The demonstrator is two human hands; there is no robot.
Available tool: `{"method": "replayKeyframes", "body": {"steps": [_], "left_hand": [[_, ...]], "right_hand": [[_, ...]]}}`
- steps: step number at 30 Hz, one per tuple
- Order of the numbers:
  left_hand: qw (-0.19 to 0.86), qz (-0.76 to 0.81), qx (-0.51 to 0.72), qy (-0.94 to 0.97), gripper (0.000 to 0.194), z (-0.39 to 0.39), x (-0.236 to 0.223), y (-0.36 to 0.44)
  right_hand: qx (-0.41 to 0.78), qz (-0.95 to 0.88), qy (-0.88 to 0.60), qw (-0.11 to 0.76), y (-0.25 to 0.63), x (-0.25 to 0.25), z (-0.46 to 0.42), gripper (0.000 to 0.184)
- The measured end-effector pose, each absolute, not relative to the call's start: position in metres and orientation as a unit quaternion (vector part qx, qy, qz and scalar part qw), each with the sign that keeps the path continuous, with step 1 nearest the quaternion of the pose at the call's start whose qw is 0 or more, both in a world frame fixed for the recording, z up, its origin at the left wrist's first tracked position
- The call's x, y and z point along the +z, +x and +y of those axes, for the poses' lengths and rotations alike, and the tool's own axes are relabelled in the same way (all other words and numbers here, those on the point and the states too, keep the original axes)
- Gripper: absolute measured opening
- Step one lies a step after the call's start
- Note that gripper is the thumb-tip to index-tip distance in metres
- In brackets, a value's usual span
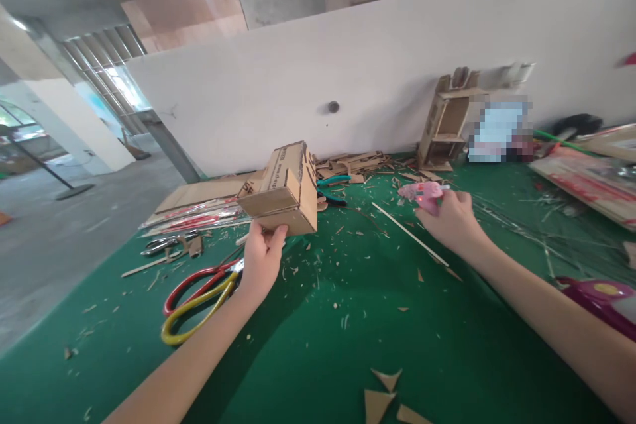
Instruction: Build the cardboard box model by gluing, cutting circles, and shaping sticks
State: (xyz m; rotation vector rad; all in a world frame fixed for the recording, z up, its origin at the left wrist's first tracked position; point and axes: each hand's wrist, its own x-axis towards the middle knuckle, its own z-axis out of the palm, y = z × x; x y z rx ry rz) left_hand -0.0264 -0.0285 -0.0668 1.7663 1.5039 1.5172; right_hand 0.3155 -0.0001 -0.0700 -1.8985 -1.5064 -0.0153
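Cardboard box point(282, 191) — its far side hidden.

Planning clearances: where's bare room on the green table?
Biggest: green table nearside of the held cardboard box, bounded by scissors, thin stick and triangular scraps; small bits only. Smaller: between scissors and table's left edge, a few crumbs. Crowded: along the white wall (offcuts, pliers) and the right end (plastic-wrapped stack).

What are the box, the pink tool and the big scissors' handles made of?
The box: dull brown cardboard, with printed lettering on its flat panels.

The pink tool: probably hard plastic, judging by its even colour and moulded-looking shape, though it's small and partly hidden.

The scissors' handles: smooth and glossy, red and yellow, perhaps plastic-coated; what's underneath doesn't show.
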Motion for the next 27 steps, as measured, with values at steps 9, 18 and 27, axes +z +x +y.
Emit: {"method": "replayKeyframes", "body": {"steps": [9,18,27], "left_hand": [[0.167,0.502,0.558,0.639,0.03,-0.034,-0.069,-0.024],[0.198,0.467,0.551,0.663,0.026,-0.033,-0.053,-0.003],[0.262,0.465,0.447,0.718,0.02,-0.007,-0.063,0.039]], "right_hand": [[-0.262,-0.642,-0.535,0.483,0.294,-0.032,-0.038,0.056],[-0.128,-0.844,-0.493,0.169,0.265,-0.055,-0.045,0.023],[-0.124,-0.834,-0.521,0.131,0.255,-0.064,-0.037,0.018]]}}
